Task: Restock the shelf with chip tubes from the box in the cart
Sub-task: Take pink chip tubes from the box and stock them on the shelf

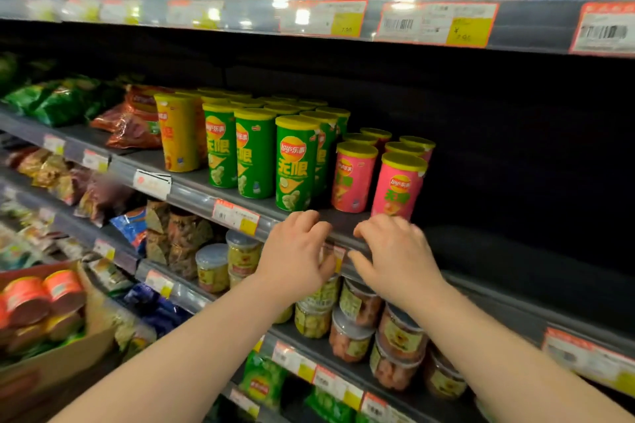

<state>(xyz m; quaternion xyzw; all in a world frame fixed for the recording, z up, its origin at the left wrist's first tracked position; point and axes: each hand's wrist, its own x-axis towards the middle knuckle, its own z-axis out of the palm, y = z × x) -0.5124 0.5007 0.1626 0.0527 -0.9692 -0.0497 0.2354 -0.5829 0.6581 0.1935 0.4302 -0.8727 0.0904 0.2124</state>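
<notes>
Green chip tubes (295, 161) stand in rows on the middle shelf (498, 251), with a yellow tube (177, 134) to their left and pink tubes (398, 185) to their right. My left hand (295, 251) curls over the shelf's front rail (192, 194) just below the front green tube. Beside it, under the front pink tube, my right hand (395, 251) grips the same rail, fingers on top and thumb beneath. Neither hand holds a tube. A cardboard box (68, 350) at lower left holds orange-lidded tubes (31, 299) lying on their sides.
Right of the pink tubes the shelf is dark and bare. Snack bags (130, 124) lie left of the tubes. Below, plastic jars (354, 330) fill the lower shelf. Bagged snacks line the top shelf (343, 14), which carries price labels.
</notes>
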